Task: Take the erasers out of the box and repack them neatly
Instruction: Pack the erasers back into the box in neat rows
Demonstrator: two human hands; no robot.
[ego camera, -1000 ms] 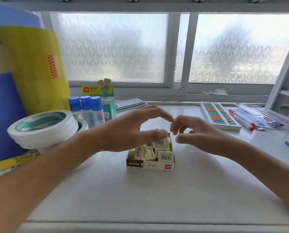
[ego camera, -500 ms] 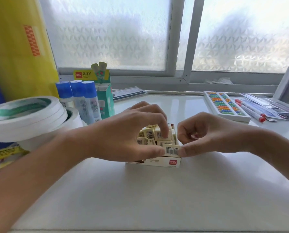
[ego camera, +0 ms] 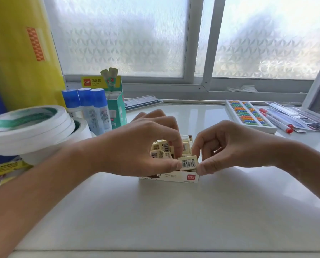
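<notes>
Erasers [ego camera: 164,148] sit jumbled in the small open box [ego camera: 174,177] at the middle of the white bench [ego camera: 155,220], and both of my hands are down over it. My left hand [ego camera: 136,146] is curled over the pile, its thumb pressed against the left end of one eraser [ego camera: 188,162] at the front of the box, its index finger reaching down among the others behind. My right hand [ego camera: 230,148] is curled too, its thumb at the right end of that same eraser, so the piece is pinched between the two thumbs with its barcode label facing me, just above the box's front wall. I cannot tell whether it is lifted clear of the erasers under it. Stacked tape rolls [ego camera: 28,125] stand at my left, with blue-capped glue sticks [ego camera: 92,108] and a green carton [ego camera: 116,107] behind them. A bead tray [ego camera: 248,114] and red-tipped pens [ego camera: 276,121] lie at far right.
</notes>
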